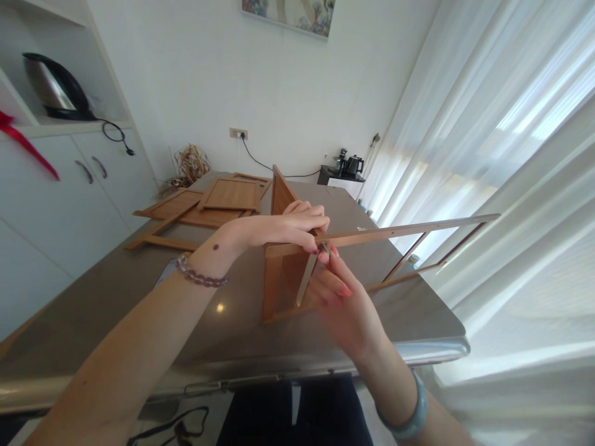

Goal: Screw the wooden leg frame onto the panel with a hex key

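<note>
A person's left hand [297,226] grips the top corner of a partly assembled wooden frame [390,234] standing upright on a grey bench [139,297], fingers curled over the joint where a long rail meets a solid side panel [281,192]. The right hand [337,297], just below and touching the same corner, pinches a small metal piece [324,249] between thumb and fingertips against the rail; what the piece is cannot be told. The rail runs away from both hands to the right, toward sheer white curtains [502,124]. Beyond the left hand, farther back on the bench, flat wooden panels [218,198] lie stacked. A beaded bracelet [199,277] circles the left wrist, a pale bangle [413,412] the right. Up to the left of the hands, an electric kettle [53,87] sits on a shelf.
</note>
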`<control>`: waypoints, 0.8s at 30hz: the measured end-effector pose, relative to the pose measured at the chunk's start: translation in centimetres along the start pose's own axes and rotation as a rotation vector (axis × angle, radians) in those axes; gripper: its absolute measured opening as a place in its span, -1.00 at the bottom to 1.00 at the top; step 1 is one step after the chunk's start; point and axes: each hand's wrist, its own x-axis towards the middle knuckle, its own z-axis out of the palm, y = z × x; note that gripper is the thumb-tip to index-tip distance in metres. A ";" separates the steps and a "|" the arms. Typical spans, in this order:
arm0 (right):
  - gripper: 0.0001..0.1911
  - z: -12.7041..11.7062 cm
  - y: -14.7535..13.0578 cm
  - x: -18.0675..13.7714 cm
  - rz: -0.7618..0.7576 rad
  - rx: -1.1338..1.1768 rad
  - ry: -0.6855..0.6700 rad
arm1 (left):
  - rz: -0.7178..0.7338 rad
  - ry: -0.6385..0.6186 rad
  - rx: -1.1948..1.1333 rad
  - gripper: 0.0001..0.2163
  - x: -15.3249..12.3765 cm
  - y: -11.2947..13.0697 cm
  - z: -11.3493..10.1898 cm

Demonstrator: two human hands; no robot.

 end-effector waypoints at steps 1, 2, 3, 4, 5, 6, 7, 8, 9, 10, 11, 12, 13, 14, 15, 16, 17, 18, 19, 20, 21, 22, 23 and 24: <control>-0.74 0.0 0.4 0.0 0.065 0.144 -0.042 | 0.000 0.000 0.009 -0.82 -0.1 0.1 0.0; -0.77 0.0 0.8 0.0 0.109 0.259 -0.077 | -0.002 -0.004 0.018 -0.81 -0.1 0.2 0.0; -0.79 0.0 1.3 0.1 0.130 0.344 -0.103 | -0.004 -0.009 0.025 -0.81 -0.1 0.3 0.0; -0.80 -0.1 1.7 0.2 0.134 0.401 -0.116 | -0.006 -0.017 0.031 -0.81 -0.2 0.4 0.0; -0.80 -0.3 2.0 0.3 0.138 0.433 -0.126 | -0.004 -0.022 0.037 -0.82 -0.2 0.4 0.0; -0.79 -0.4 2.3 0.4 0.149 0.444 -0.137 | 0.002 -0.024 0.041 -0.82 -0.2 0.4 0.1; -0.77 -0.6 2.5 0.6 0.165 0.434 -0.144 | 0.006 -0.022 0.042 -0.82 -0.1 0.3 0.1; -0.73 -0.9 2.6 0.8 0.179 0.402 -0.146 | 0.006 -0.018 0.041 -0.81 -0.1 0.2 0.1; -0.68 -1.1 2.5 0.9 0.181 0.343 -0.136 | 0.003 -0.011 0.038 -0.81 -0.1 0.1 0.1; -0.64 -1.4 2.3 1.1 0.166 0.251 -0.113 | -0.003 -0.007 0.031 -0.81 -0.1 0.1 0.1; -0.59 -1.7 2.0 1.2 0.125 0.116 -0.081 | -0.010 -0.004 0.022 -0.81 -0.1 0.1 0.1; -0.55 -2.1 1.5 1.2 0.063 -0.062 -0.050 | -0.015 -0.006 0.012 -0.82 -0.2 0.1 0.1; -0.51 -2.4 1.0 1.2 -0.017 -0.273 -0.020 | -0.017 -0.012 0.002 -0.82 -0.2 0.1 0.0; -0.47 -2.7 0.3 1.2 -0.108 -0.507 0.006 | -0.018 -0.020 -0.005 -0.82 -0.2 0.2 0.0; -0.45 -3.0 -0.3 1.2 -0.201 -0.744 0.029 | -0.019 -0.031 -0.010 -0.82 -0.3 0.3 -0.1; -0.45 -3.2 -1.0 1.1 -0.295 -0.961 0.065 | -0.020 -0.035 -0.011 -0.83 -0.3 0.3 -0.1; -0.46 -3.4 -1.6 1.0 -0.377 -1.153 0.097 | -0.020 -0.033 -0.008 -0.83 -0.3 0.3 -0.1; -0.48 -3.5 -2.2 0.9 -0.445 -1.308 0.128 | -0.016 -0.030 -0.004 -0.83 -0.3 0.2 -0.1; -0.51 -3.4 -2.7 0.8 -0.502 -1.426 0.152 | -0.009 -0.026 0.001 -0.83 -0.2 0.1 -0.1; -0.53 -3.4 -3.1 0.7 -0.554 -1.516 0.170 | 0.001 -0.022 0.003 -0.82 -0.2 0.0 -0.1; -0.56 -3.2 -3.6 0.7 -0.608 -1.581 0.181 | 0.009 -0.020 0.002 -0.82 -0.2 -0.1 -0.1; -0.59 -3.0 -3.9 0.6 -0.663 -1.631 0.177 | 0.014 -0.021 -0.002 -0.81 -0.1 -0.1 0.0; -0.62 -2.7 -4.2 0.5 -0.714 -1.672 0.153 | 0.015 -0.023 -0.009 -0.82 -0.1 -0.2 0.0; -0.65 -2.4 -4.5 0.4 -0.752 -1.704 0.118 | 0.013 -0.023 -0.018 -0.82 -0.1 -0.2 0.0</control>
